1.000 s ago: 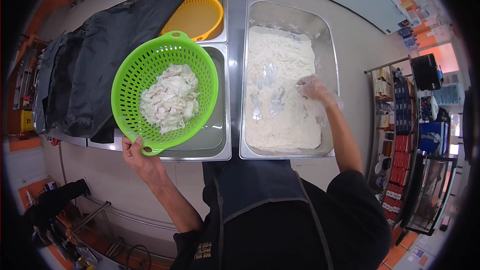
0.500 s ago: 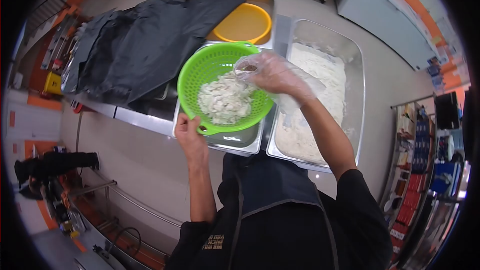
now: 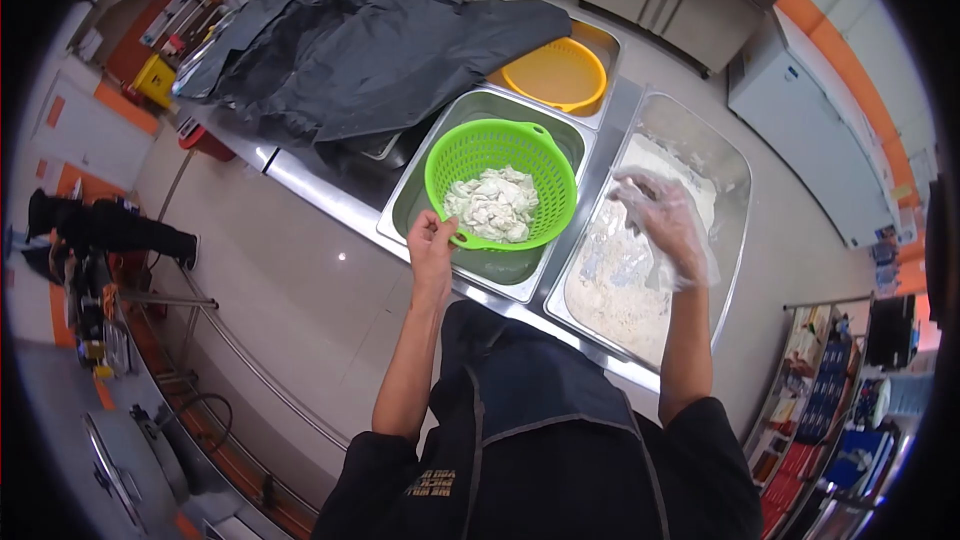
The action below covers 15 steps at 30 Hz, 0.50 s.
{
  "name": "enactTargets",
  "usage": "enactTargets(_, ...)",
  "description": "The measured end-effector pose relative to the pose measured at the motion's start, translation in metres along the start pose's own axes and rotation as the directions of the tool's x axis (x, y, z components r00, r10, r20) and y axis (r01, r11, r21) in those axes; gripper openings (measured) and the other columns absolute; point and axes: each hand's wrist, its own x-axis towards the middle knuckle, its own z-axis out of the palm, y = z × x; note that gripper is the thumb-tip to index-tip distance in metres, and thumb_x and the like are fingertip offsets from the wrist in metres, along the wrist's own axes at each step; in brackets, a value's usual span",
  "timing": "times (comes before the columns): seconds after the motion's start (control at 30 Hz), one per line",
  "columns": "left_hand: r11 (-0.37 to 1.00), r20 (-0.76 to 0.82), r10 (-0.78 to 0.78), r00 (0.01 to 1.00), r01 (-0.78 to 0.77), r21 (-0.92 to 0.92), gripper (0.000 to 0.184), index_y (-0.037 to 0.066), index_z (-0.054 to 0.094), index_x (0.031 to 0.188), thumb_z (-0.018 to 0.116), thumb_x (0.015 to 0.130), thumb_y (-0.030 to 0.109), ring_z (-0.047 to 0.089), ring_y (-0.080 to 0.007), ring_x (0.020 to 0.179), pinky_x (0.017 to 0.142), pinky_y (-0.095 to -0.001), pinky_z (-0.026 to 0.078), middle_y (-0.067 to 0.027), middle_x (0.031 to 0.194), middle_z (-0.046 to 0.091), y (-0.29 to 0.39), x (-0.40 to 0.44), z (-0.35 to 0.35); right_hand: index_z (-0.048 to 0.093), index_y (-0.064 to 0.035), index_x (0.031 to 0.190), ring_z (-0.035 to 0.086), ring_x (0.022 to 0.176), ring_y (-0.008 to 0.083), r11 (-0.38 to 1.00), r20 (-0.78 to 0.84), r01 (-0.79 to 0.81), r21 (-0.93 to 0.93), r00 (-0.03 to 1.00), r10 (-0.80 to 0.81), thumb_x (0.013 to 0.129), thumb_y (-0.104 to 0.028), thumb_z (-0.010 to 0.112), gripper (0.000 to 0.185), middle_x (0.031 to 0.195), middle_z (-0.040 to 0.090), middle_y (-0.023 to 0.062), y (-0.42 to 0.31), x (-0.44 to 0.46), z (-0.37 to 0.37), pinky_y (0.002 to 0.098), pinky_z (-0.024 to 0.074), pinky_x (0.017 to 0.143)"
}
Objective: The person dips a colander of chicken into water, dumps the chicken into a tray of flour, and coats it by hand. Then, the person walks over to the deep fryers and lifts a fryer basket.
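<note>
My left hand [image 3: 432, 242] is closed on the near handle of a green colander [image 3: 562, 195]. White, flour-coated pieces [image 3: 495, 203] lie heaped inside it; their kind is unclear. Under the colander is a steel pan [image 3: 400, 208] with some liquid at its bottom. To the right, my right hand [image 3: 668, 222], in a clear plastic glove, is over a long steel tray [image 3: 735, 230] of white flour [image 3: 610, 275]. Its fingers point left, loosely apart, and I see nothing held in them.
Behind the pan, a yellow strainer [image 3: 601, 80] sits in another steel pan, partly under black plastic sheeting [image 3: 370, 50]. A chest freezer [image 3: 800, 130] and steel cabinets [image 3: 660, 0] stand beyond. Another person [image 3: 115, 228] is at far left; shelves [image 3: 800, 410] stand right.
My right hand has left the colander and moved right, over the flour tray. The colander now sits lower and more level in its pan, with my left hand still on its handle. The view has shifted.
</note>
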Motion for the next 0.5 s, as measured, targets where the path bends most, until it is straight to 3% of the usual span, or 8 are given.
enactTargets(0.03,0.999,0.012,-0.037,0.999,0.037,0.001,0.018,0.003,0.045,0.076,0.062,0.081,0.009,0.056,-0.0104,0.059,0.048,-0.0215,0.044,-0.0046,0.072,0.053,-0.001,-0.001,0.0,0.063,-0.0037,0.102,0.051,0.055,0.0059,1.0,-0.006,0.007,0.027,1.0,-0.007,0.08,-0.017,0.061,0.025,0.074,0.065,0.0043,0.003,-0.008,-0.002,0.0205,0.0427,0.047)
enactTargets(0.13,0.92,-0.087,-0.067,0.994,0.095,0.381,0.019,-0.002,0.048,0.082,0.062,0.082,0.012,0.059,-0.0129,0.057,0.045,-0.0222,0.044,-0.0083,0.077,0.056,0.022,-0.025,0.012,0.062,-0.0023,0.1,0.05,0.054,0.0051,0.996,0.011,0.029,0.086,0.999,-0.03,0.08,-0.017,0.062,0.025,0.074,0.064,0.0046,0.003,-0.029,-0.009,0.02,0.0424,0.046)
enactTargets(0.17,0.844,-0.13,0.035,0.991,0.04,0.535,0.023,-0.005,0.05,0.091,0.062,0.082,0.012,0.061,-0.0143,0.056,0.046,-0.0221,0.044,-0.0115,0.082,0.058,0.031,-0.041,0.012,0.062,-0.002,0.1,0.051,0.054,0.0051,0.993,0.03,0.046,0.112,0.998,-0.05,0.08,-0.017,0.062,0.025,0.074,0.065,0.0047,0.001,-0.034,-0.01,0.0199,0.0426,0.046)
enactTargets(0.33,0.853,-0.362,0.26,0.895,-0.037,0.52,0.023,-0.003,0.051,0.098,0.06,0.083,0.01,0.06,-0.015,0.057,0.048,-0.0222,0.045,-0.0105,0.083,0.058,0.046,-0.168,-0.052,0.06,-0.0006,0.101,0.051,0.054,0.0056,0.97,0.151,0.087,0.229,0.981,-0.123,0.082,-0.015,0.061,0.024,0.077,0.065,0.0065,-0.005,-0.058,0.003,0.0199,0.0432,0.048)
enactTargets(0.43,0.866,-0.608,0.161,0.777,0.184,0.464,0.02,-0.003,0.053,0.097,0.058,0.084,0.011,0.059,-0.0155,0.057,0.051,-0.0236,0.048,-0.0086,0.08,0.057,-0.004,-0.296,-0.126,0.06,0.0003,0.1,0.051,0.055,0.0054,0.942,0.304,0.06,0.331,0.938,-0.167,0.084,-0.013,0.058,0.021,0.078,0.065,0.0068,-0.018,-0.086,0.041,0.0197,0.0435,0.049)
enactTargets(0.5,0.882,-0.77,0.038,0.637,0.34,0.325,0.015,-0.001,0.055,0.092,0.057,0.083,0.012,0.058,-0.0157,0.057,0.052,-0.0266,0.051,-0.0078,0.078,0.057,-0.054,-0.403,-0.163,0.059,0.0012,0.102,0.052,0.059,0.0044,0.903,0.486,-0.091,0.42,0.863,-0.139,0.084,-0.009,0.055,0.021,0.079,0.064,0.0056,-0.04,-0.126,0.077,0.0184,0.0434,0.052)
